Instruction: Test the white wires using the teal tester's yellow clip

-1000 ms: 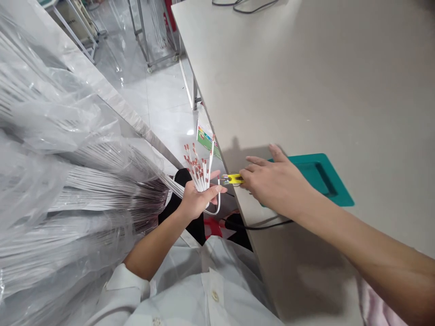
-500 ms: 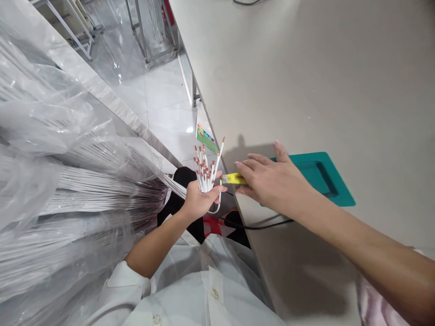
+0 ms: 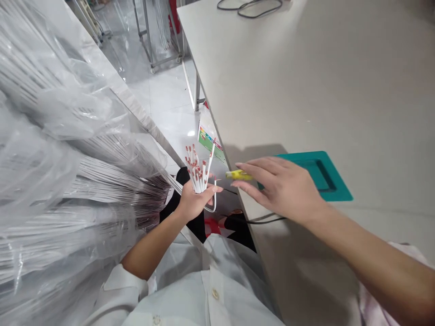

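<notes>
My left hand (image 3: 190,200) is closed round a bundle of white wires (image 3: 197,180) with reddish, copper-coloured ends, which fan upward out of the fist. One wire is bent in a loop (image 3: 214,206) at the right side of this hand, its tip standing near the thumb. In my right hand (image 3: 287,186), over the table's edge, is a small yellow tool (image 3: 239,174); the fingers hide most of it. Its tip points at the bent wire, with a gap between them. Partly behind the right hand lies a teal tray (image 3: 343,192).
Long bundles of white wires (image 3: 105,185) in clear plastic fill the left side. The grey table (image 3: 306,90) spans the right, with a looped black cable (image 3: 260,9) at its far end. A wheeled metal rack (image 3: 149,50) stands on the floor beyond.
My right hand has drawn the yellow tool away from the bent wire, so a gap now shows. My left hand and its bundle have shifted slightly left.
</notes>
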`<state>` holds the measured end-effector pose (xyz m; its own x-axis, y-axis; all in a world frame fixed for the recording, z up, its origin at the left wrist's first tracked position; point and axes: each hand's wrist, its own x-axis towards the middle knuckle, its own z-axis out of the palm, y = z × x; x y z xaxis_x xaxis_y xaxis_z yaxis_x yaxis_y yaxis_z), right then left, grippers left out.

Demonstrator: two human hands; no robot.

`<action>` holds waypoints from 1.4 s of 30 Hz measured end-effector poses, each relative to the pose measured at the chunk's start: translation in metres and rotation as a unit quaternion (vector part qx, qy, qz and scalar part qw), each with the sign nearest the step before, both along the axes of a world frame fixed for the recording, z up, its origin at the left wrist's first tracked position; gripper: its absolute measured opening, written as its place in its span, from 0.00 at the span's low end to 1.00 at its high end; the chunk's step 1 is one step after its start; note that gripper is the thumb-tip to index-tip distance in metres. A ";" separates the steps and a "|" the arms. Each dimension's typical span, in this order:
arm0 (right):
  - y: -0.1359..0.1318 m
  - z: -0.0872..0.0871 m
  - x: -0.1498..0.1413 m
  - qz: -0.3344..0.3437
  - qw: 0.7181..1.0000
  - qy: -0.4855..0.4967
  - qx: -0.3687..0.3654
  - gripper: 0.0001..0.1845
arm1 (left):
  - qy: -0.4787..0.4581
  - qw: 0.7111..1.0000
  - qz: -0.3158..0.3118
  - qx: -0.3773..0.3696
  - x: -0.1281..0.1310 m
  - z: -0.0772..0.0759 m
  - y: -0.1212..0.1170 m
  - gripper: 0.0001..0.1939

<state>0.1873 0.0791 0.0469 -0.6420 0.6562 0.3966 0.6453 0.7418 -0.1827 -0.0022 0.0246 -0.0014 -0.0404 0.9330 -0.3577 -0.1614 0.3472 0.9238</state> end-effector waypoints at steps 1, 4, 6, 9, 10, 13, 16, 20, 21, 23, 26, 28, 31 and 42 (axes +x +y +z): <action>-0.007 0.000 -0.004 -0.003 0.999 0.042 -0.010 0.13 | -0.001 1.000 0.002 0.004 -0.002 0.001 -0.002 0.18; -0.027 -0.008 -0.016 -0.020 0.978 0.171 -0.117 0.10 | -0.015 1.000 -0.007 0.015 -0.007 0.006 -0.007 0.13; -0.035 -0.017 -0.024 -0.031 0.944 0.236 -0.230 0.10 | -0.039 0.999 -0.016 0.023 -0.010 0.010 -0.009 0.12; -0.038 -0.029 -0.033 -0.027 0.862 0.343 -0.373 0.10 | -0.078 0.996 -0.036 0.032 -0.013 0.013 -0.013 0.12; -0.039 -0.031 -0.036 -0.026 0.830 0.378 -0.410 0.10 | -0.086 0.995 -0.044 0.032 -0.014 0.014 -0.014 0.13; -0.040 -0.036 -0.042 -0.045 0.751 0.449 -0.482 0.10 | -0.081 0.994 -0.069 0.026 -0.016 0.014 -0.017 0.14; -0.044 -0.038 -0.047 -0.063 0.704 0.485 -0.516 0.10 | -0.056 0.993 -0.098 0.021 -0.019 0.013 -0.019 0.15; -0.045 -0.035 -0.042 -0.027 0.677 0.473 -0.563 0.12 | -0.021 0.990 -0.136 0.018 -0.022 0.012 -0.022 0.16; -0.044 -0.032 -0.037 -0.001 0.699 0.449 -0.557 0.12 | -0.009 0.989 -0.145 0.013 -0.023 0.011 -0.023 0.16; -0.041 -0.026 -0.027 0.066 0.762 0.384 -0.517 0.14 | 0.012 0.989 -0.147 0.007 -0.024 0.009 -0.024 0.16; -0.038 -0.018 -0.016 0.105 0.815 0.328 -0.466 0.17 | 0.036 0.992 -0.123 0.013 -0.023 0.009 -0.022 0.16; -0.037 -0.016 -0.018 0.056 0.836 0.336 -0.430 0.14 | 0.047 0.990 -0.129 0.025 -0.020 0.011 -0.020 0.16; -0.036 -0.017 -0.031 -0.028 0.838 0.377 -0.395 0.08 | 0.061 0.982 -0.176 0.044 -0.015 0.012 -0.016 0.16; -0.041 -0.033 -0.044 -0.098 0.820 0.409 -0.389 0.09 | -0.010 0.999 0.012 0.051 -0.002 0.001 -0.018 0.17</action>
<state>0.1430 0.0381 0.0139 -0.2220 0.9735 0.0553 0.1633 0.0930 -0.9822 -0.0046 0.0068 -0.0001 -0.0571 0.9633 -0.2624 -0.1876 0.2478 0.9505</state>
